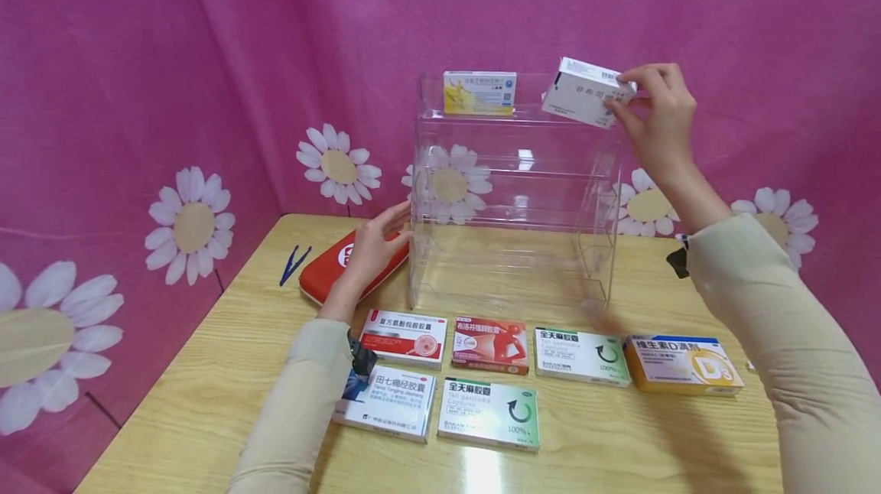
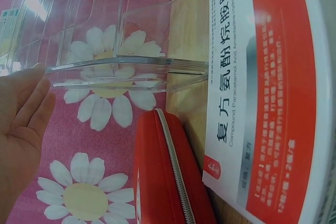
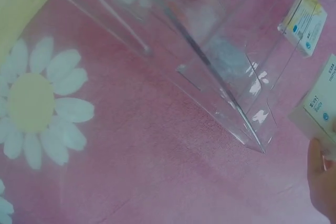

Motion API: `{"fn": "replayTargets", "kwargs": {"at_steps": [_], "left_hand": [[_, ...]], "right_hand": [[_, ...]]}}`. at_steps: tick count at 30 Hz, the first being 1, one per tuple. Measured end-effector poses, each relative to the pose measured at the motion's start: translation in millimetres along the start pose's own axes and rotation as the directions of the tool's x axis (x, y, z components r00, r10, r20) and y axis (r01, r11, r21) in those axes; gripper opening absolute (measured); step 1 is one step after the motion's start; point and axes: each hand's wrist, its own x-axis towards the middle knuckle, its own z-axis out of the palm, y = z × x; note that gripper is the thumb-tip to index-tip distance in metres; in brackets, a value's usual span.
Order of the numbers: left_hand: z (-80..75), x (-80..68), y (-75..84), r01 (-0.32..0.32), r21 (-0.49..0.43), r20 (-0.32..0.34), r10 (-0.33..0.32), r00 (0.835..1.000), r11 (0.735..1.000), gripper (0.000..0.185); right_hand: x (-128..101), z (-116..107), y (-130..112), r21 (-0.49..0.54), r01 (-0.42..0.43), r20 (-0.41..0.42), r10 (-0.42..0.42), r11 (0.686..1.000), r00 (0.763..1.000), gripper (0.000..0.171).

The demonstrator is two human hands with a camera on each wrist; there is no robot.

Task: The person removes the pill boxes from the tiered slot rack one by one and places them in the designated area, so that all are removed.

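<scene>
My right hand (image 1: 661,115) pinches a white medicine box (image 1: 585,92) by its right end, tilted, at the top right of a clear tiered display rack (image 1: 516,207). A yellow and white medicine box (image 1: 479,93) stands on the rack's top tier at the left. With fingers extended, my left hand (image 1: 375,249) touches the rack's left side; the left wrist view shows its fingertips at the clear side panel (image 2: 131,61). In the right wrist view only part of the right hand (image 3: 323,182) shows, below the white box (image 3: 317,108).
On the wooden table (image 1: 227,372), several medicine boxes lie in front of the rack, among them a red and white box (image 1: 404,337), a red box (image 1: 489,345) and an orange vitamin D box (image 1: 684,365). A red zippered case (image 1: 330,268) and blue tweezers (image 1: 294,264) lie at left.
</scene>
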Motion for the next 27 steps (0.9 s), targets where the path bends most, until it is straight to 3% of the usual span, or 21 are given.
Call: {"fn": "replayTargets", "kwargs": {"at_steps": [6, 11, 15, 27], "left_hand": [[1.1, 0.5, 0.9, 0.011, 0.004, -0.002, -0.011, 1.000, 1.000, 0.055], [2.1, 0.9, -0.1, 0.011, 0.010, 0.001, -0.011, 1.000, 1.000, 0.055], [1.9, 0.0, -1.4, 0.006, 0.009, -0.001, -0.006, 1.000, 1.000, 0.055], [0.4, -0.8, -0.5, 0.007, -0.007, -0.001, -0.007, 1.000, 1.000, 0.055]], "right_hand": [[-35.7, -26.6, 1.0, 0.000, 0.033, 0.048, -0.033, 0.999, 0.998, 0.030], [-69.9, -48.6, 3.3, -0.034, 0.123, 0.118, -0.118, 0.992, 0.986, 0.032], [-96.6, -60.9, 5.2, 0.003, 0.170, 0.154, -0.168, 0.985, 0.974, 0.038], [-177.9, -78.5, -2.8, 0.073, 0.138, 0.281, -0.153, 0.988, 0.947, 0.051]]}}
